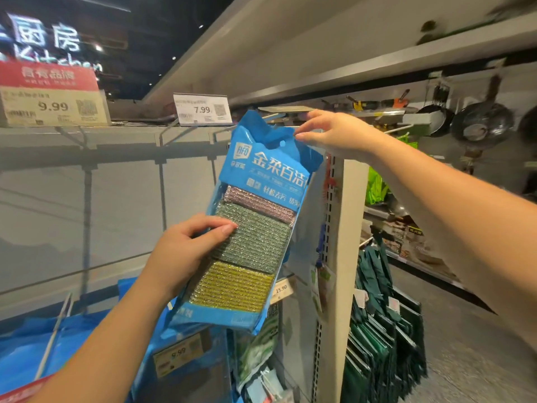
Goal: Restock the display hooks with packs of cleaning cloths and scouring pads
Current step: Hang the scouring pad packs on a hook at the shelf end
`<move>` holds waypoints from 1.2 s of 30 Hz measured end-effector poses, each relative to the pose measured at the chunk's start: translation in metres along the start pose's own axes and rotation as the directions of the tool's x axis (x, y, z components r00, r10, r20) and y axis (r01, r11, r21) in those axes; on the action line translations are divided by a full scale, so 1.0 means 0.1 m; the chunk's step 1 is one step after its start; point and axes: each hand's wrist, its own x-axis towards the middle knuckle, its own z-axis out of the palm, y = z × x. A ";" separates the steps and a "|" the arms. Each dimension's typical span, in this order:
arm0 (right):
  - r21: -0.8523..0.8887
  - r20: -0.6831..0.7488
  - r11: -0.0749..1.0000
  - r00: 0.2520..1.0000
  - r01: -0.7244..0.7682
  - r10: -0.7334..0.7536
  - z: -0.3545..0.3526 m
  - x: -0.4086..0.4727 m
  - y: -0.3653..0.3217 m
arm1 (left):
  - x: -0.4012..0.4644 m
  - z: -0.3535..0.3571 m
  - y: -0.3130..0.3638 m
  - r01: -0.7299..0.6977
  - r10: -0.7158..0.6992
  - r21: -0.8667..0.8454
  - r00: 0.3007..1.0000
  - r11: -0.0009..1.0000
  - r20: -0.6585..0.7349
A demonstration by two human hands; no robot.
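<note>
You hold a blue pack of scouring pads [255,222] up in front of the display, tilted so its top leans left and its bottom swings toward you. Your left hand [186,254] grips the pack's lower left edge, thumb laid flat across the green pad and fingers curled behind the glossy plastic. Your right hand [328,132] pinches the crumpled top flap beside the small round hang hole, fingertips closed on the film. Through the clear window you see three rectangular pads with a ribbed metallic weave: pink at the top, green in the middle, gold at the bottom. The header band is smooth blue print with white characters.

Behind the pack's top, thin wire display hooks [174,132] jut out from a pale rail, bare along their length. Above them stand two price tags, one reading 7.99 [202,112] and one reading 9.99 [52,107]. To the right a cream perforated upright [334,228] closes the bay. Past it, dark round pans [481,123] hang in a row, and dark green flat packs [380,330] hang lower down
</note>
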 end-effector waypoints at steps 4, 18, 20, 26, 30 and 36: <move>0.042 -0.017 0.999 1.000 -0.013 0.014 -0.01 0.02 0.03 | 0.07 0.09 0.00 0.008 -0.009 -0.070 1.000 0.998 -0.010; -0.204 -0.352 0.968 0.934 -0.142 0.063 0.33 0.43 0.01 | 0.17 0.53 -0.24 -0.048 0.053 0.120 0.998 0.992 -0.037; -0.204 -0.391 0.964 0.917 -0.169 0.078 0.36 0.44 0.02 | 0.20 0.58 -0.24 -0.027 0.028 0.033 0.999 0.999 -0.040; -0.166 -0.437 0.968 0.894 -0.188 0.098 0.38 0.49 0.03 | 0.30 0.67 -0.30 -0.001 -0.005 -0.075 0.997 0.997 -0.079; -0.167 -0.474 0.967 0.876 -0.192 0.092 0.40 0.52 0.00 | 0.33 0.73 -0.30 -0.022 0.007 -0.137 0.994 0.990 -0.110; -0.227 -0.506 0.949 0.859 -0.218 0.076 0.43 0.57 -0.02 | 0.40 0.79 -0.31 0.001 -0.024 -0.174 0.991 0.985 -0.134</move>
